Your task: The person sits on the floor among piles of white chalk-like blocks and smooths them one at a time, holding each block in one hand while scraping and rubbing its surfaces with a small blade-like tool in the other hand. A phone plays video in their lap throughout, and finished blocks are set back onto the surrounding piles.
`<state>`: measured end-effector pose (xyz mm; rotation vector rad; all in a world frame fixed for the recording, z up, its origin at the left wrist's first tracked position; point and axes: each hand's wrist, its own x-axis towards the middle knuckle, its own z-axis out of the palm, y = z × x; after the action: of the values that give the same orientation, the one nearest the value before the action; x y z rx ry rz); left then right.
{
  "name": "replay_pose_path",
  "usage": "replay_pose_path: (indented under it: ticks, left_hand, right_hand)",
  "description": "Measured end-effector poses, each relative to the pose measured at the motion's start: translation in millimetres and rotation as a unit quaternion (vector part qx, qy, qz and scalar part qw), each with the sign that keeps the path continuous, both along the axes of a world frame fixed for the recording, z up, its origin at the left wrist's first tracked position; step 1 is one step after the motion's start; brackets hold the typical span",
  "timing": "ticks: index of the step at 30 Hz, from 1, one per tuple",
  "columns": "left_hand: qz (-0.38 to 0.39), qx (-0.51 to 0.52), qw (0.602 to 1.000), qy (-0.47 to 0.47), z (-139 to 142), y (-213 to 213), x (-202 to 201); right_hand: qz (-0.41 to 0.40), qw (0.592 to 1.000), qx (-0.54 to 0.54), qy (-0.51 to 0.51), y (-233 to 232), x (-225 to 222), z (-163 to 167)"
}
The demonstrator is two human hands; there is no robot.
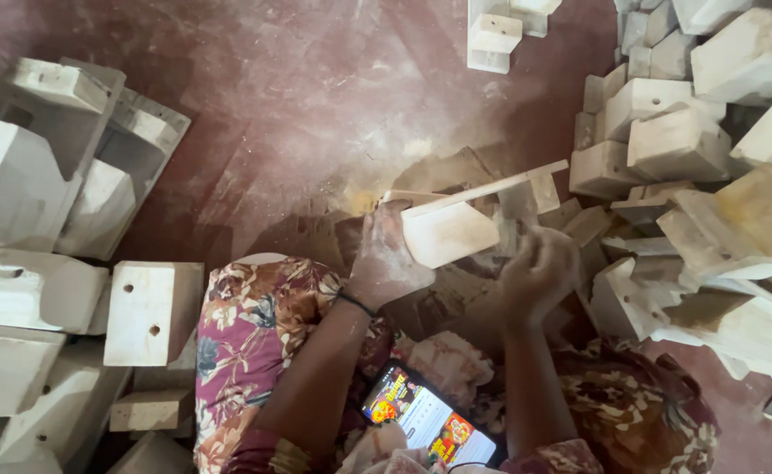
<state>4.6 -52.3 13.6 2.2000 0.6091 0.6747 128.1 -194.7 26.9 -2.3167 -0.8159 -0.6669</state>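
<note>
I sit on the floor with a pale wooden block (449, 230) held in front of me. My left hand (384, 261), dusty and with a dark band at the wrist, grips the block's left side. My right hand (539, 274) is closed on something small, likely sandpaper, against the block's right end. A thin flat edge of the block (500, 186) runs up to the right. A lit phone (427, 420) rests on my lap between my arms, on floral cloth.
Cut wooden blocks are heaped at the right (693, 149) and stacked at the left (44, 167). A drilled block (152, 312) lies by my left knee. More blocks (494, 39) sit at the top. Dusty red floor (316, 96) lies ahead.
</note>
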Motion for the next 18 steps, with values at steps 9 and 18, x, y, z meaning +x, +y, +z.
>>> replay_pose_path:
  ticks: [9, 18]
  left_hand:
    - [-0.038, 0.215, 0.975, 0.039, -3, 2, -3]
    - [-0.040, 0.178, 0.983, 0.038, -10, -1, 3]
  right_hand:
    - [0.119, 0.980, -0.149, -0.060, 33, -42, 6]
    - [0.308, 0.931, -0.190, 0.051, 6, -26, -14]
